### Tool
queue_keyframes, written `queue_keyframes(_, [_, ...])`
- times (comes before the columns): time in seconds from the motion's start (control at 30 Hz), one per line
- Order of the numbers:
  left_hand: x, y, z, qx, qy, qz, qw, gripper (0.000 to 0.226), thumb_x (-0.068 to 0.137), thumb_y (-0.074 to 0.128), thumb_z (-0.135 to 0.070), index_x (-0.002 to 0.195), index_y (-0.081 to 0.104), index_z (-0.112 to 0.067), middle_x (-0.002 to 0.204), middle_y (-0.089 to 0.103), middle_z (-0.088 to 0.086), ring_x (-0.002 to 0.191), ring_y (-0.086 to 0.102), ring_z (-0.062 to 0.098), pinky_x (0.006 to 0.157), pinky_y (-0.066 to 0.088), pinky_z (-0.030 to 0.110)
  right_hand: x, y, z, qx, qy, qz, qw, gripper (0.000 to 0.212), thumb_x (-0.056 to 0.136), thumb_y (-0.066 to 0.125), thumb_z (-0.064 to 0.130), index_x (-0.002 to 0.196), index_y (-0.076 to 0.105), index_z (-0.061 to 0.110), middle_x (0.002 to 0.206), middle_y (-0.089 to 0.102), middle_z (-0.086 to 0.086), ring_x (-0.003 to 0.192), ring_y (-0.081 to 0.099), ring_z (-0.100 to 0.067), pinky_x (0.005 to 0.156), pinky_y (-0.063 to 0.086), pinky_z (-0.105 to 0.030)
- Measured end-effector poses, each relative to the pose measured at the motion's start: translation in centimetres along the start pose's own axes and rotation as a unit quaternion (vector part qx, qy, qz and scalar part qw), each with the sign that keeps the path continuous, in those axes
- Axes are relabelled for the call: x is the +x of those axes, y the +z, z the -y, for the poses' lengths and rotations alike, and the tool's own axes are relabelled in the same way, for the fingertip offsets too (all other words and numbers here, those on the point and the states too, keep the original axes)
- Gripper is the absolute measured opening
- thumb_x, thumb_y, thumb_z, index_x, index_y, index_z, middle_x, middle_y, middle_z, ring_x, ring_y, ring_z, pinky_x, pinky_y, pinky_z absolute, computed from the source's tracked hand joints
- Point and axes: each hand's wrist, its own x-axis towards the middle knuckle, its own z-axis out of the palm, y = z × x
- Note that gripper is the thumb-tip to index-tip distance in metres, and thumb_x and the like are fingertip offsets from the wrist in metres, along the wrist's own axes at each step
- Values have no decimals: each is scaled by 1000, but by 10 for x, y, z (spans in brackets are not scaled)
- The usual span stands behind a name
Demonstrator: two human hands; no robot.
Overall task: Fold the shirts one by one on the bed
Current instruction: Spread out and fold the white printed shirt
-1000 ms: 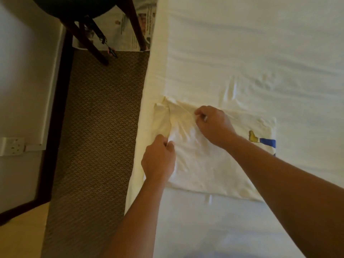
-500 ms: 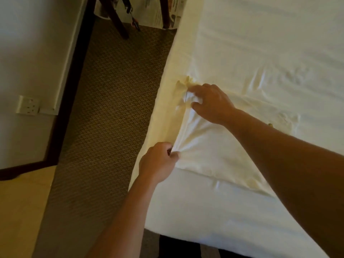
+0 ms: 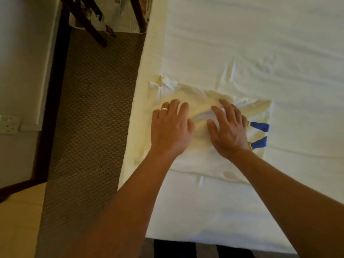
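While flat on the folded cream shirt (image 3: pixel 208 161) at the bed (image 3: pixel 242 43) edge, left hand (image 3: pixel 170 131) and right hand (image 3: pixel 229 131) press, fingers spread, gripping nothing.

Matt cloth shirt (image 3: pixel 188 94), rough carpet (image 3: pixel 93 108)

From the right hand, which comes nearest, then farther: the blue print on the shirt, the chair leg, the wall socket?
1. Blue print, just beside the right hand, on the shirt.
2. Chair leg, up left on the carpet.
3. Wall socket, far left.
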Motion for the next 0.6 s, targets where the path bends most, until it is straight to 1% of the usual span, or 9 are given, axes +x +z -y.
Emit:
queue_keyframes(0.03, [13,8,0,14,33,9,999,31,89,53,-29,117,61,-15,121,61,8,106,57,35,82,41,46,-4,0,-7,8,12,-13,1000,46,100,39,40,137,53,15,154,41,-12,137,36,-35,105,33,-50])
queue_keyframes(0.07, [25,14,3,29,42,13,999,31,91,52,-28,118,60,-16,123,60,9,108,57,36,83,41,46,-6,-1,-14,12,22,-25,999,45,101,40,38,137,53,15,154,40,-11,136,37,-35,105,34,-50])
queue_keyframes(0.1, [36,18,7,46,24,12,999,31,92,52,-29,119,59,-16,123,58,10,109,56,37,84,41,47,-8,-2,-23,12,33,-34,999,44,100,42,37,137,53,15,155,40,-10,136,37,-35,104,34,-49])
queue_keyframes(0.17, [53,20,17,67,-75,19,995,32,96,53,-34,121,56,-15,123,55,14,111,54,39,85,43,48,-8,-5,-36,5,52,-35,998,45,100,44,36,139,50,17,157,37,-9,137,36,-35,104,34,-49])
queue_keyframes(0.23, [65,18,25,56,-174,52,982,39,99,54,-42,124,53,-13,126,53,15,117,52,37,86,45,48,-5,-7,-45,-5,65,-22,998,49,99,42,39,144,44,19,161,32,-8,141,32,-35,107,32,-50])
queue_keyframes(0.27, [68,17,28,41,-199,63,977,41,99,54,-44,124,54,-12,127,54,15,118,52,37,85,46,48,-4,-8,-47,-13,71,-11,997,51,100,41,41,147,41,20,163,28,-7,144,29,-34,109,31,-50])
queue_keyframes(0.4, [77,16,32,-9,-244,69,967,33,101,53,-38,122,59,-13,122,60,12,113,58,34,82,47,45,6,-10,-46,-37,101,52,993,59,104,35,49,156,26,24,169,9,-4,152,14,-30,115,23,-52])
queue_keyframes(0.5, [83,14,32,-42,-266,82,959,25,104,50,-30,121,63,-17,119,65,10,110,62,33,79,45,40,7,-12,-46,-38,103,76,991,64,103,32,54,159,20,26,169,5,-2,154,10,-28,117,20,-52])
queue_keyframes(0.6, [84,7,38,-82,-300,36,950,26,106,45,-26,121,60,-12,120,66,11,112,61,34,80,45,42,6,-15,-50,-36,108,96,989,67,103,28,57,161,14,28,170,0,0,155,6,-25,119,16,-49])
